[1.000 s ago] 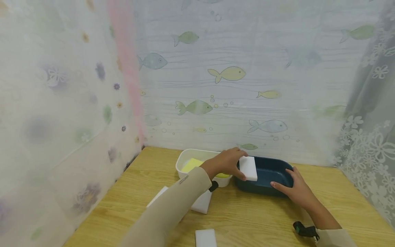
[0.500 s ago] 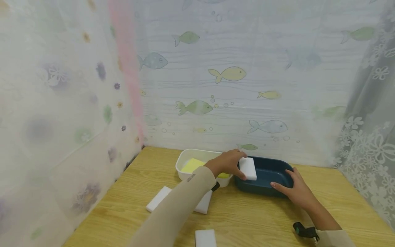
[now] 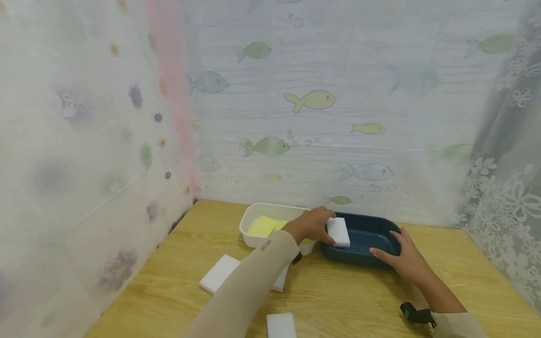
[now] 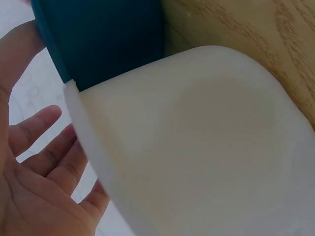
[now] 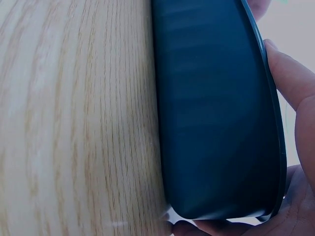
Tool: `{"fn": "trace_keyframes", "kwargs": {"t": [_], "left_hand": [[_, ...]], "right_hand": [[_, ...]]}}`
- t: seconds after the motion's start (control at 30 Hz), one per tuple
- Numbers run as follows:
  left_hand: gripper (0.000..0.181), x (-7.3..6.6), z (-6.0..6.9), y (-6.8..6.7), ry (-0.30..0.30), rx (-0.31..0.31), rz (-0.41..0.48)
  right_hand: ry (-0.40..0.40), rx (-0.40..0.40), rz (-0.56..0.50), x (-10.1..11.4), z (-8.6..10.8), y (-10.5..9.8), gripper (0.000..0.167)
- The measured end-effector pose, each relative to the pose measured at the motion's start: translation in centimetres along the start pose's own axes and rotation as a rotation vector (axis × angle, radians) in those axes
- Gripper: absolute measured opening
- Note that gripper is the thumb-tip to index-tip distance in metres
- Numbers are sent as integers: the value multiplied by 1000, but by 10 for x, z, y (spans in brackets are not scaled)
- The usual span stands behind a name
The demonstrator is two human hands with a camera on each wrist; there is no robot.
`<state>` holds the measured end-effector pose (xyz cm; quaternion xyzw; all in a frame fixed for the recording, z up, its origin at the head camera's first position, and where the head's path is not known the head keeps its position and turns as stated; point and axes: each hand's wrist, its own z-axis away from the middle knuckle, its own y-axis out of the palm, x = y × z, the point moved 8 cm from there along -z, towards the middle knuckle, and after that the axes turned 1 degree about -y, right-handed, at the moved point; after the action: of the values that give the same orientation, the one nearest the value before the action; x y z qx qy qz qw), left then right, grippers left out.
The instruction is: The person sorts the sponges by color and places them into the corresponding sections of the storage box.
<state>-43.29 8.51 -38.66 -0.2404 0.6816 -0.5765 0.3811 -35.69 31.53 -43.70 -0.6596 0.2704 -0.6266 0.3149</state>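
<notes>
My left hand (image 3: pixel 310 225) pinches a white block (image 3: pixel 339 232) between thumb and fingers, over the left end of the dark blue tray (image 3: pixel 367 237). In the left wrist view, that hand (image 4: pixel 47 172) lies beside the white container's (image 4: pixel 172 147) wall, with one digit at the blue tray (image 4: pixel 108 39); the block is hidden there. My right hand (image 3: pixel 407 263) grips the tray's right end, thumb at the front and fingers over the rim. The right wrist view shows this hand (image 5: pixel 295 123) around the end of the tray (image 5: pixel 216 108).
To the left of the tray stands a white container (image 3: pixel 253 241) holding yellow pieces (image 3: pixel 263 226). More white blocks (image 3: pixel 220 273) lie on the wooden table (image 3: pixel 338 300), partly under the left sleeve, and another (image 3: pixel 281 325) is at the front edge of view. A patterned curtain (image 3: pixel 253 117) hangs behind.
The white block and my left hand have shifted down slightly toward the tray. My left forearm has moved right, uncovering more of a white block. The right hand keeps its place.
</notes>
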Motion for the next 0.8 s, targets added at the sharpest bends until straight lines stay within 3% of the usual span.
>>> {"fn": "trace_keyframes", "kwargs": {"t": [0.6, 0.8], "left_hand": [[86, 4, 1, 5, -31, 13, -9], [82, 4, 7, 2, 0, 5, 21]], "right_hand": [[-2, 0, -19, 2, 2, 1, 115], [0, -1, -12, 3, 3, 0, 115]]}}
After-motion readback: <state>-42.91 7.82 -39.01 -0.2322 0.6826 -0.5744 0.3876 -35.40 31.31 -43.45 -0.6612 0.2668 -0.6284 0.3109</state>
